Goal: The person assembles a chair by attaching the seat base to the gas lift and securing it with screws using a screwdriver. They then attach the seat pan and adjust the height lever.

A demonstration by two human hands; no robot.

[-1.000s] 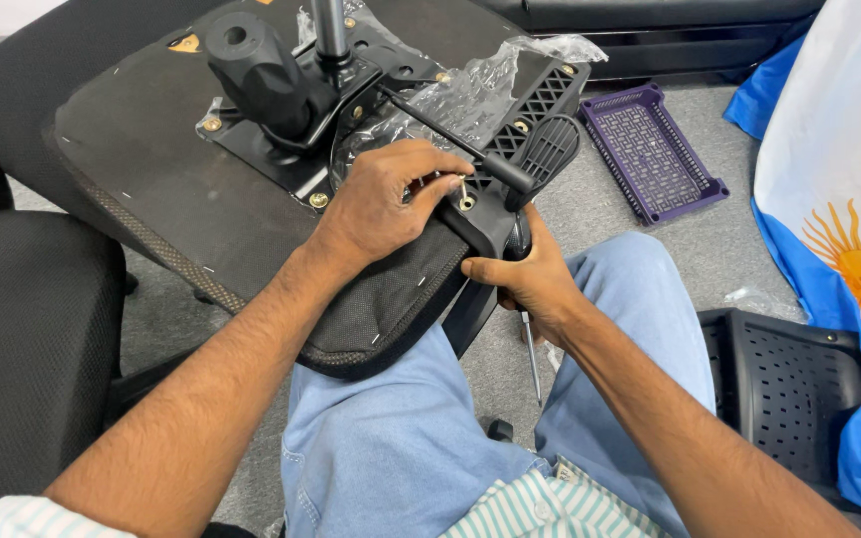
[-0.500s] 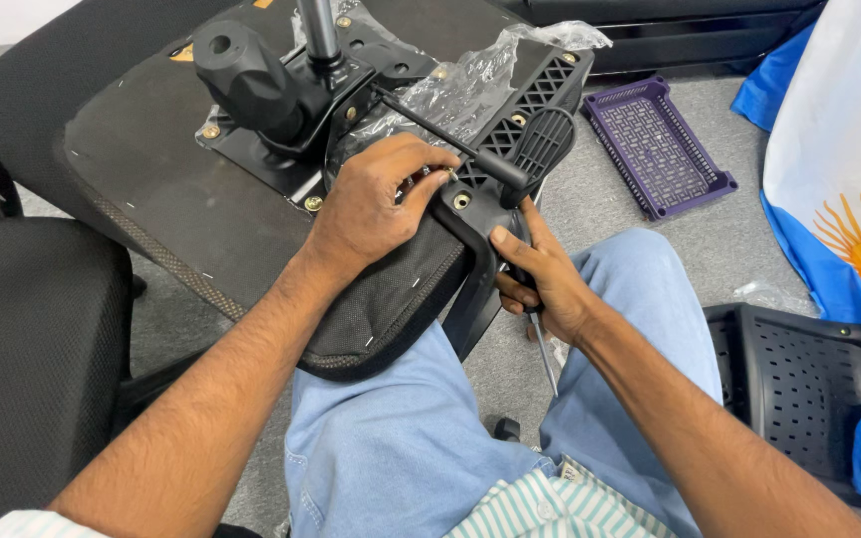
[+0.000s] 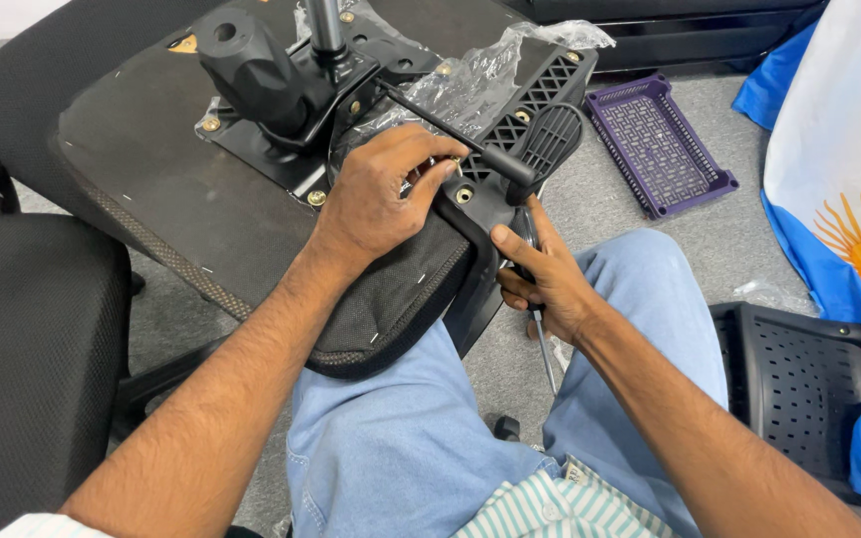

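Fingers [image 3: 421,169] of our left hand [image 3: 381,199] curl over the black armrest bracket [image 3: 470,204], pressing it against the underside of the upturned seat base [image 3: 171,189]. Our right hand [image 3: 540,274] clenches around a slim screwdriver [image 3: 545,349] just below the bracket's end, its shaft pointing down between our knees. The seat rests on our lap, its padded fabric edge [image 3: 391,309] nearest us and the tilt mechanism [image 3: 271,75] toward its far edge. We judge the seat bulky and fairly heavy, the bracket stiff plastic; it is best held by the rigid bracket or board, not the soft padding. A purple tray [image 3: 660,149] lies on the floor [image 3: 590,209] beyond.
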